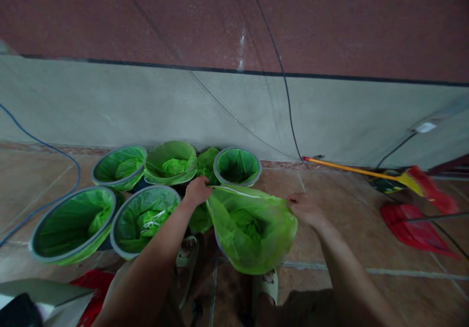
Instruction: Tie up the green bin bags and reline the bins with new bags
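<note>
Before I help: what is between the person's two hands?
The head view shows an open green bag, its upper edge running from the left hand to the right hand.

Green bag (256,249): thin, translucent, yellow-green plastic. Mouth spread wide, facing up; far edge drawn nearly straight between two pinched corners, white strip running along it. Near side bellies out, rounded. More crumpled green plastic bunched inside, darker. Hangs over tiled floor (309,251); underside hidden.

The big green bag (256,254) is thin, wrinkly plastic. The round grey plastic rim (32,242) looks smooth. Brown floor tiles (361,239) look dull.
</note>
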Tool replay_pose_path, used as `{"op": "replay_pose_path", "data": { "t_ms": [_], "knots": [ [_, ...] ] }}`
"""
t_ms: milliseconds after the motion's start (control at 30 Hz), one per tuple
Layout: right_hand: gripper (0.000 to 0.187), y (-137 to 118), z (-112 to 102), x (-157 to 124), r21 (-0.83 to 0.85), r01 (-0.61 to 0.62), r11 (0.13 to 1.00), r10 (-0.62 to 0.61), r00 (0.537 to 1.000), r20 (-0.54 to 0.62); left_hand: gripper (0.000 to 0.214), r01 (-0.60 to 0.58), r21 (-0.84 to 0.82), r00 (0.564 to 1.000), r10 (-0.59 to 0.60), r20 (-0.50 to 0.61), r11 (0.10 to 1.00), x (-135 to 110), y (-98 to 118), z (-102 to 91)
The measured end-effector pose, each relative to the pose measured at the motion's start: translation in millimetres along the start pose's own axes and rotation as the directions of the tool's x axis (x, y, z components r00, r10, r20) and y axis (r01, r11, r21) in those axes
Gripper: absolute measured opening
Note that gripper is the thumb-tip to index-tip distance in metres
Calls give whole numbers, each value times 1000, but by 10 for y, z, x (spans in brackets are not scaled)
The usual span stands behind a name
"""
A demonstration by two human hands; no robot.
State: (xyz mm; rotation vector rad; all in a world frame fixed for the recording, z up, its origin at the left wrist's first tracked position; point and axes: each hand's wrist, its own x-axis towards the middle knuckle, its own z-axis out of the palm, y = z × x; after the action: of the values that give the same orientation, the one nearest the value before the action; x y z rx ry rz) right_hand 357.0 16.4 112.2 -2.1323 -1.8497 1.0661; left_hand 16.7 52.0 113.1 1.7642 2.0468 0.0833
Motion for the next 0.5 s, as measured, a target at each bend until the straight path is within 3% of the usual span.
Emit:
{"op": "replay_pose_path", "data": {
  "t_ms": [67, 267, 500],
  "knots": [
    [18, 52, 35, 19, -69, -33, 997, 31, 999, -36, 43, 21, 5, 1000, -21, -22, 1000, -17, 10, 58],
    [6, 88, 267, 122, -223, -26, 974, 21, 1000, -23, 36, -101, 61, 986, 91, 140, 993, -71, 22, 356],
    [16, 95, 377, 171, -173, -27, 985, 9, 994, -104, 27, -187, -24, 972, 189, 141, 982, -35, 30, 326]
  ]
}}
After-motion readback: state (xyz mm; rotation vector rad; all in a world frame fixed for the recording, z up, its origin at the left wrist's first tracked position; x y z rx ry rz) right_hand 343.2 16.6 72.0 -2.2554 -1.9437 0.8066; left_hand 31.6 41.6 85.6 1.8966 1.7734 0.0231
